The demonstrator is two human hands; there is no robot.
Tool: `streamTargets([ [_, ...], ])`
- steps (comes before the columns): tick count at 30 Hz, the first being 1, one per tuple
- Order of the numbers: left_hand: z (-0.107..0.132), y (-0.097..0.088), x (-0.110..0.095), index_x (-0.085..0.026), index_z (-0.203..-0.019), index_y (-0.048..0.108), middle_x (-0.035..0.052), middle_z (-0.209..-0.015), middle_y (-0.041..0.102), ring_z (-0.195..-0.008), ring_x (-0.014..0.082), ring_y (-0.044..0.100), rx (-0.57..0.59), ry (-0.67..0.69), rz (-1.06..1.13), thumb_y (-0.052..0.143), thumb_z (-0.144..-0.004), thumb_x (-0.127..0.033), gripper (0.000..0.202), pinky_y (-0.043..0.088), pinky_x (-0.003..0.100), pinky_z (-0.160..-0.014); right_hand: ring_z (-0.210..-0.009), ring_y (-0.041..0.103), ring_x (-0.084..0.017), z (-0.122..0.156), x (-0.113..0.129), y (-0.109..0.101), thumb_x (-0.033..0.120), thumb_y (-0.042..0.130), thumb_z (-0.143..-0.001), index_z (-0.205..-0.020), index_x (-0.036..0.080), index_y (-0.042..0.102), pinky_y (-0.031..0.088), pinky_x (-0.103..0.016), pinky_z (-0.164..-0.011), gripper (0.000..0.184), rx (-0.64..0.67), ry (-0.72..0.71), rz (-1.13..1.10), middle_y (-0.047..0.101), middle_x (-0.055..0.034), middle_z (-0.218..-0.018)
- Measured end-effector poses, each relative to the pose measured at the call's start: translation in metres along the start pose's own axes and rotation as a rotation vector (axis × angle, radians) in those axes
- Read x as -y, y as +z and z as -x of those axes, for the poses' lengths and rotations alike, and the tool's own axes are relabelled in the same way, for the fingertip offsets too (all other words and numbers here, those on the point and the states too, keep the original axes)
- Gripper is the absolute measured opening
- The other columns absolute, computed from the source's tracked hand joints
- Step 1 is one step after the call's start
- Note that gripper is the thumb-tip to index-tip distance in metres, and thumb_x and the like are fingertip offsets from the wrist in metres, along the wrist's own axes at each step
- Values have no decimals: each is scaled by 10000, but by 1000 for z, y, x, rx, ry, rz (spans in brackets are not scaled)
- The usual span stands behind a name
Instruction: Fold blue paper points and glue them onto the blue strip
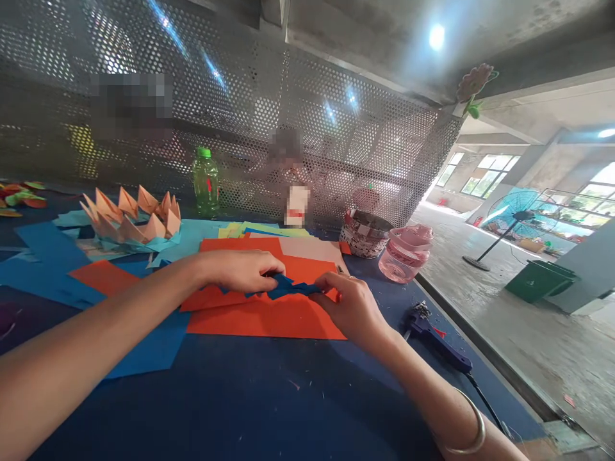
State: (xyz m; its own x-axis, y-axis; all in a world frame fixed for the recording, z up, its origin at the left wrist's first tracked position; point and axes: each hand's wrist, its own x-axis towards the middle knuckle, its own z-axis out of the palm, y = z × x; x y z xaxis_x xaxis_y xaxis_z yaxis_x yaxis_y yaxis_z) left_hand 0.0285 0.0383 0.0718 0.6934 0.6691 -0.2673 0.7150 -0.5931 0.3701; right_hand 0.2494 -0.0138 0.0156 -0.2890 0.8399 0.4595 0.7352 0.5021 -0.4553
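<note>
A chain of folded blue paper (291,288) stretches between my two hands, its edge zigzagging in small points. My left hand (245,270) pinches its left part, and more blue points show beneath the fingers. The right end is gripped between thumb and fingers of my right hand (353,301). Under both hands lie orange paper sheets (269,320), stacked a little askew. A ring of pointed, folded peach paper (132,218) with a light blue base stands to the left.
Blue sheets (148,358) spread over the table's left side. Behind are a green bottle (206,182), a patterned round container (365,234) and a pink clear cup (406,253). A glue gun (437,339) with its cord lies near the right table edge. A perforated metal panel (336,128) borders the back.
</note>
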Motion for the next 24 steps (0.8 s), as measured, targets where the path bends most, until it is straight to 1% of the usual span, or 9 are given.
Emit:
streamTargets([
  [5,0,1,0,-184,-837,590,19,-742,638,-628,137,559,6,12,19,420,-825,-284,198,377,221,-560,-734,611,-160,-1,-1,2,199,682,-766,-825,218,655,397,-250,-651,67,9,-9,49,693,4,-774],
  [10,0,0,-2,-185,-828,585,16,-747,632,-639,135,557,4,21,7,417,-827,-286,196,381,218,-581,-775,623,-167,0,-2,3,179,667,-785,-857,220,669,404,-255,-689,83,14,-35,79,703,-3,-805],
  [18,1,-1,-8,-183,-786,568,15,-717,622,-626,134,541,9,-3,5,424,-811,-256,164,363,219,-566,-740,622,-157,0,-1,2,158,665,-784,-844,230,681,400,-244,-665,95,22,-96,113,705,-1,-780],
  [24,-1,0,-6,-189,-756,558,2,-667,617,-575,125,535,17,28,34,428,-813,-269,162,359,215,-528,-753,632,-155,1,-1,2,139,660,-784,-859,225,681,410,-236,-668,116,37,-101,104,708,-9,-806],
])
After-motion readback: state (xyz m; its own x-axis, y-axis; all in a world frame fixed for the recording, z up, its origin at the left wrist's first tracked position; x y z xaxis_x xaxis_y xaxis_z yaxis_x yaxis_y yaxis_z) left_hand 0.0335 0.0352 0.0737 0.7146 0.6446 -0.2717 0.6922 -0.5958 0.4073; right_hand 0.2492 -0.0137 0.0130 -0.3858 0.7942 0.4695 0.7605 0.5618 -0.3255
